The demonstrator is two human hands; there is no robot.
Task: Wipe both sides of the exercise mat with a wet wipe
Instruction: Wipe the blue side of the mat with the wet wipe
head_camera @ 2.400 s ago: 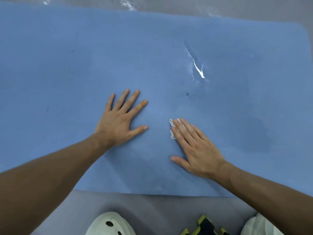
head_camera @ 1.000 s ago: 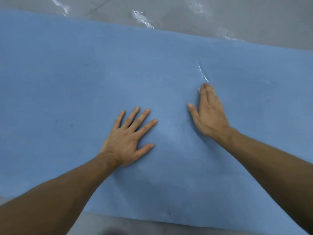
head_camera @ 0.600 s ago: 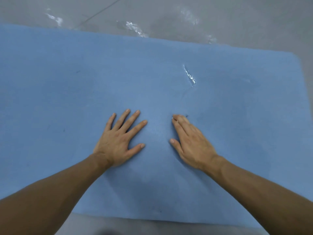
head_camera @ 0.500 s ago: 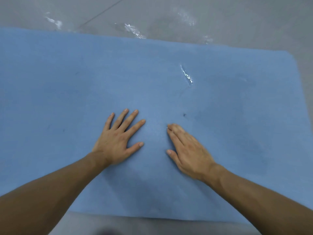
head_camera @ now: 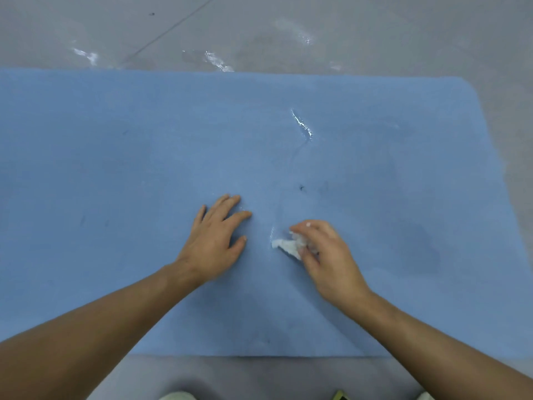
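A blue exercise mat lies flat on the grey floor and fills most of the view. My left hand rests flat on it near the middle, fingers straight and pointing away from me. Just to its right, my right hand has its fingers curled and pinches a crumpled white wet wipe, which touches the mat. A wet shiny streak and a small dark speck mark the mat beyond my hands.
Grey floor with wet shiny patches runs along the mat's far edge. The mat's rounded right end shows at the upper right. White shoe tips sit by the near edge at the bottom.
My right hand slid back toward me from the far streak, then lifted its flat fingers and bunched the wipe. My left hand stayed pressed on the mat.
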